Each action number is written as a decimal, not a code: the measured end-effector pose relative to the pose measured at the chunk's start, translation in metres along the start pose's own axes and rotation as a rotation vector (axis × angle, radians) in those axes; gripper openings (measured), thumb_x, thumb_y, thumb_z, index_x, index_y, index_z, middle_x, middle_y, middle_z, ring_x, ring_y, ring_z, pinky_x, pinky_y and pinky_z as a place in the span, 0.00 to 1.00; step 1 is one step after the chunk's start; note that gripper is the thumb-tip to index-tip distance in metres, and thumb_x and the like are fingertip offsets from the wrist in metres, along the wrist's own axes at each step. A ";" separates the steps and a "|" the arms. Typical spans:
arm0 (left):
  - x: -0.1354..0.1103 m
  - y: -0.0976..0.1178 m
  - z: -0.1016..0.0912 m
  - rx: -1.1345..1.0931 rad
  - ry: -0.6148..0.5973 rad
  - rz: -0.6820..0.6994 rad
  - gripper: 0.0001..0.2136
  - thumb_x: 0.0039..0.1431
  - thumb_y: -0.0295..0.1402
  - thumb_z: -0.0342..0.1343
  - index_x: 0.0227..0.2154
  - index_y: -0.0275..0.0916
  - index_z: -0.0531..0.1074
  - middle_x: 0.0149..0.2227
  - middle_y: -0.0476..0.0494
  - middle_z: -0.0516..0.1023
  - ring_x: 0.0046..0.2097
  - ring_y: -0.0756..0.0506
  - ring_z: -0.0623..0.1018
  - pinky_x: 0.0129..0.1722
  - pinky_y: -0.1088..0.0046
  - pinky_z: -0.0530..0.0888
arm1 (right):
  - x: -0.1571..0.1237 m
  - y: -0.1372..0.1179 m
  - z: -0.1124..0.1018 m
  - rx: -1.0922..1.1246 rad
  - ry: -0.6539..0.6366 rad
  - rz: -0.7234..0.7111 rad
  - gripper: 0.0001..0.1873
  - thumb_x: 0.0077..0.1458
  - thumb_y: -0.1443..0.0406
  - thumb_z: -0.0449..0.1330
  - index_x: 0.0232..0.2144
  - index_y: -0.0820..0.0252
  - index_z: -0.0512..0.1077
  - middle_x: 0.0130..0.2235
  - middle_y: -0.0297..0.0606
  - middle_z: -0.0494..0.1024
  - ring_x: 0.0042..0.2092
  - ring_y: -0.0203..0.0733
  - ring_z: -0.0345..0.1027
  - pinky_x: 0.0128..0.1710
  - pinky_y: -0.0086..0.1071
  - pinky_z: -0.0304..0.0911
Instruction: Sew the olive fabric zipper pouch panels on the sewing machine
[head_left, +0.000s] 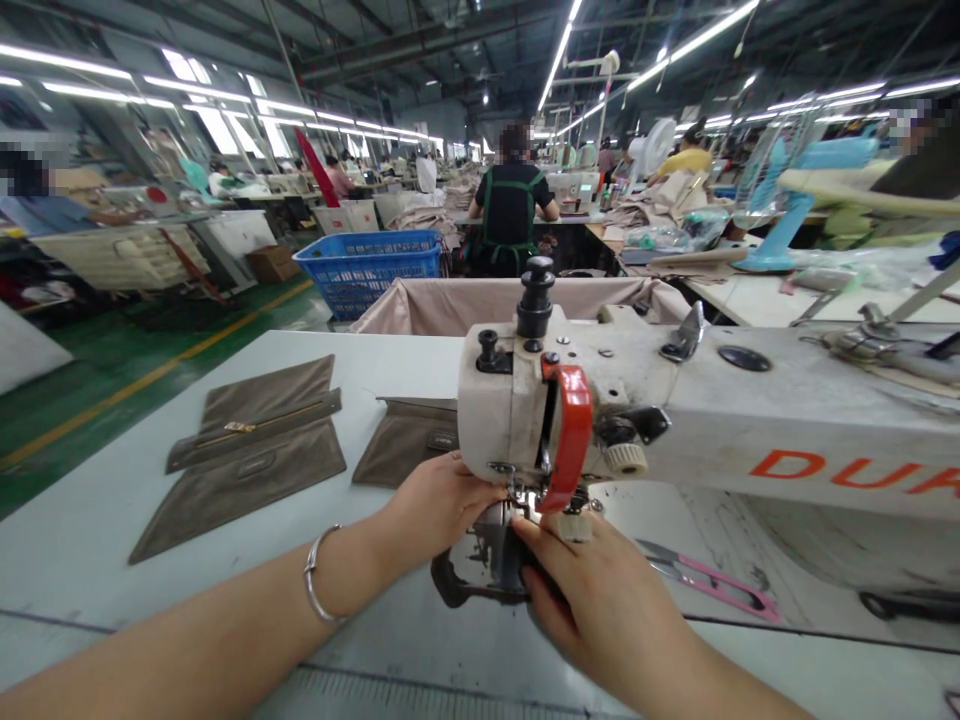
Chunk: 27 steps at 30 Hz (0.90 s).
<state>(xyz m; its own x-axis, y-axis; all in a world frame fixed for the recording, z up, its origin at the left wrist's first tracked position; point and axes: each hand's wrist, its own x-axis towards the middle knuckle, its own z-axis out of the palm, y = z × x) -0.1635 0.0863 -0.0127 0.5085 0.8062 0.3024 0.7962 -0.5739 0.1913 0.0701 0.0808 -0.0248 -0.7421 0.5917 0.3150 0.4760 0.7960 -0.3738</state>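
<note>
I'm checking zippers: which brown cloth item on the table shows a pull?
The leftmost brown cloth item: its zipper pull shows; the other one, partly hidden by the sewing machine, shows none.

Sewing workshop, sewing machine, fabric heaps, strip lights

Your left hand and right hand read clear, evenly lit. Far beyond them, tubes and windows blow out; roof stays dim. Glare on red guard just above your right. Wide-angle stretch at edges; background soft, heads pixelated.
</note>
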 end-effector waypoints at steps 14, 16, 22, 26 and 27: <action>0.001 0.030 -0.024 -0.056 -0.133 -0.092 0.22 0.50 0.14 0.50 0.44 0.38 0.75 0.46 0.45 0.81 0.51 0.42 0.78 0.56 0.64 0.73 | -0.004 0.001 -0.002 0.012 0.036 -0.022 0.19 0.61 0.70 0.52 0.53 0.63 0.70 0.46 0.48 0.73 0.47 0.54 0.66 0.47 0.52 0.68; -0.002 0.032 -0.025 -0.044 -0.143 -0.072 0.24 0.48 0.14 0.50 0.48 0.37 0.73 0.51 0.42 0.78 0.55 0.41 0.75 0.59 0.61 0.70 | -0.003 0.000 -0.003 0.018 0.028 -0.021 0.18 0.61 0.71 0.52 0.52 0.63 0.71 0.45 0.47 0.73 0.47 0.53 0.66 0.48 0.51 0.68; 0.002 0.033 -0.038 -0.212 -0.262 -0.198 0.22 0.48 0.17 0.48 0.42 0.41 0.76 0.40 0.49 0.82 0.42 0.44 0.80 0.43 0.70 0.75 | -0.001 -0.005 -0.005 -0.002 -0.026 -0.141 0.25 0.58 0.71 0.52 0.57 0.64 0.68 0.55 0.47 0.72 0.53 0.51 0.65 0.53 0.47 0.66; 0.008 0.030 -0.044 -0.299 -0.293 -0.246 0.18 0.49 0.19 0.49 0.38 0.43 0.77 0.29 0.53 0.80 0.29 0.46 0.78 0.31 0.75 0.73 | 0.000 -0.008 -0.005 -0.020 -0.112 -0.155 0.30 0.56 0.70 0.53 0.62 0.61 0.64 0.63 0.39 0.65 0.58 0.52 0.61 0.59 0.49 0.60; 0.009 0.032 -0.044 -0.293 -0.287 -0.249 0.17 0.50 0.20 0.49 0.37 0.43 0.77 0.29 0.53 0.80 0.30 0.46 0.79 0.32 0.74 0.73 | -0.001 -0.009 -0.006 -0.016 -0.119 -0.133 0.30 0.56 0.70 0.53 0.61 0.60 0.65 0.63 0.37 0.66 0.57 0.52 0.61 0.59 0.49 0.60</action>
<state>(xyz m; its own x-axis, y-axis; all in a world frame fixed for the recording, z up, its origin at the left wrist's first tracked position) -0.1482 0.0692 0.0373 0.4168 0.9077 -0.0477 0.8004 -0.3416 0.4927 0.0691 0.0744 -0.0168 -0.8491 0.4624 0.2554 0.3764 0.8689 -0.3216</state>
